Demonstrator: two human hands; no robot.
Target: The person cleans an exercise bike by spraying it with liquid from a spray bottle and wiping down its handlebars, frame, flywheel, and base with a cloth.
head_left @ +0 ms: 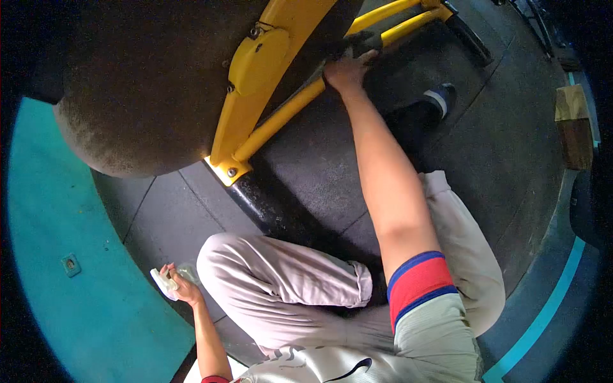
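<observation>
My right hand (348, 70) is stretched far forward, its fingers closed over a dark cloth (357, 45). The cloth lies against the slanting yellow tube (281, 121) of a machine's frame and covers part of it. Low on the left, my left hand (185, 290) is wrapped around a spray bottle with a white trigger head (165, 284). The bottle's clear body (188, 272) is partly hidden behind the fingers. A wide yellow upright (246, 96) with bolts rises beside the tube. Both meet at a bracket above a black foot bar (252, 204).
A large dark rounded pad (140, 89) overhangs the upper left. My bent legs (281, 268) rest on dark floor tiles, one shoe (440, 101) near the tube. A teal surface (51, 198) curves along the left. A wooden block (573, 127) stands far right.
</observation>
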